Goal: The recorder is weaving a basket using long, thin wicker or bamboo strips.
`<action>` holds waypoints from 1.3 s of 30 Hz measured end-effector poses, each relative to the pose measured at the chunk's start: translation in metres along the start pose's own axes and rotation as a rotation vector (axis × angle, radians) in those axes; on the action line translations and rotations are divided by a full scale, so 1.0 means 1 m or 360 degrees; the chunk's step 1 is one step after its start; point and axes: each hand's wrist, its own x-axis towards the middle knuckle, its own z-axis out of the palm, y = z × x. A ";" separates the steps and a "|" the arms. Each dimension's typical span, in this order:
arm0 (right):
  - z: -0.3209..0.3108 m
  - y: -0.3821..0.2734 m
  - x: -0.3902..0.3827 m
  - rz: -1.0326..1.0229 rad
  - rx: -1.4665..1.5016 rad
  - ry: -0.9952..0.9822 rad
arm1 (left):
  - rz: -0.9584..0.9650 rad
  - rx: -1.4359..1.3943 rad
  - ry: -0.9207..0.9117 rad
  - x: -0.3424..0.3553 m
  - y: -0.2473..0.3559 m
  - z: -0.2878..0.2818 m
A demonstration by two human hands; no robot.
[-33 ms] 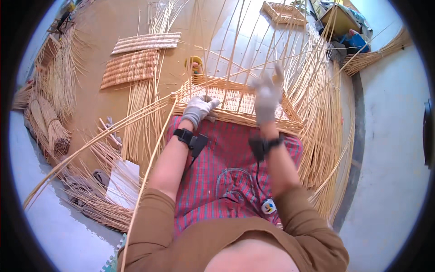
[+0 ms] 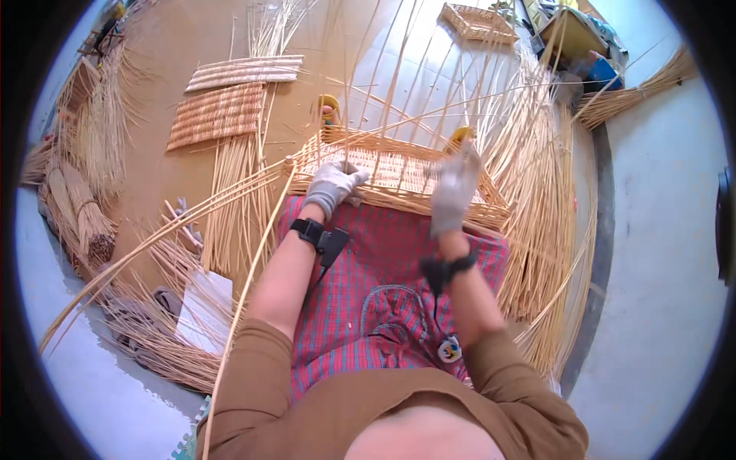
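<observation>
A shallow rectangular wicker basket (image 2: pixel 414 157) with a woven base lies on a red checked cloth (image 2: pixel 349 253) over my lap. Long upright rods (image 2: pixel 395 73) rise from it toward the top of the view. My left hand (image 2: pixel 334 186), in a pale grey glove, is closed on the near rim, left of the middle, its thumb and fingers pinched together there. Over the basket's right part is my right hand (image 2: pixel 455 188), also gloved and raised; motion smears its fingers, so I cannot tell whether they hold a rod.
Long loose canes (image 2: pixel 169 230) cross from the basket's left corner to the lower left. Woven panels (image 2: pixel 218 115) lie at the far left. Cane heaps (image 2: pixel 537 192) line the right, and another tray-like basket (image 2: pixel 479 24) sits far back. Yellow-edged footwear (image 2: pixel 328 103) shows beyond the basket.
My right hand has come down a little, and a second yellow shape now shows beside its fingertips. My left hand stays on the rim. The whole view has shifted slightly.
</observation>
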 end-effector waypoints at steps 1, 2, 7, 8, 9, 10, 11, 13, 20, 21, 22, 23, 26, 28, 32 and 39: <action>-0.022 0.016 -0.020 0.0178 -0.0556 0.0128 | 0.0105 0.0196 0.0064 -0.005 0.001 -0.001; -0.048 0.030 -0.041 0.0705 -0.0070 0.0196 | 0.0223 0.0398 0.0128 -0.010 0.002 0.001; -0.101 0.076 -0.067 0.0471 -0.0794 -0.0478 | 0.1270 0.1228 0.0846 -0.019 -0.010 0.048; -0.104 0.076 -0.060 -0.0054 -0.1665 -0.0686 | 0.1138 0.1453 0.0531 -0.009 -0.011 0.061; -0.101 0.073 -0.057 0.0305 -0.1315 -0.0547 | 0.0897 0.1317 0.0169 0.001 -0.011 0.068; -0.097 0.067 -0.048 0.0712 -0.0740 -0.0264 | 0.0728 0.1125 -0.0151 0.012 -0.013 0.075; -0.087 0.060 -0.039 0.1039 -0.0169 0.0138 | 0.0452 0.0960 -0.0381 0.021 -0.014 0.079; -0.059 0.046 -0.010 0.0507 -0.0261 0.0079 | 0.0207 0.0953 -0.0309 0.034 -0.023 0.084; -0.017 0.068 0.072 -0.0521 -0.0365 -0.0356 | 0.0346 0.0871 -0.0016 0.047 -0.046 0.082; -0.033 0.080 0.063 -0.0268 -0.0329 -0.0191 | 0.0366 0.0817 -0.0039 0.046 -0.044 0.082; -0.054 0.091 0.046 -0.0177 -0.0052 -0.0063 | 0.0338 0.0728 -0.0066 0.044 -0.040 0.083; -0.074 0.102 0.030 -0.0082 0.0018 0.0191 | 0.0364 0.0742 -0.0078 0.041 -0.034 0.083; -0.118 0.123 -0.005 0.0346 0.0407 0.0371 | 0.0411 0.0737 0.0026 0.025 -0.007 0.092; -0.126 0.122 -0.013 0.0738 0.0386 0.0360 | 0.0592 0.0959 0.0409 0.011 0.012 0.107; -0.128 0.088 -0.015 0.0898 0.0468 0.0293 | 0.1312 0.0677 0.0936 -0.022 0.020 0.141; -0.171 0.024 -0.012 0.0758 -0.0162 0.0272 | 0.0430 0.0785 -0.0466 -0.002 0.002 0.191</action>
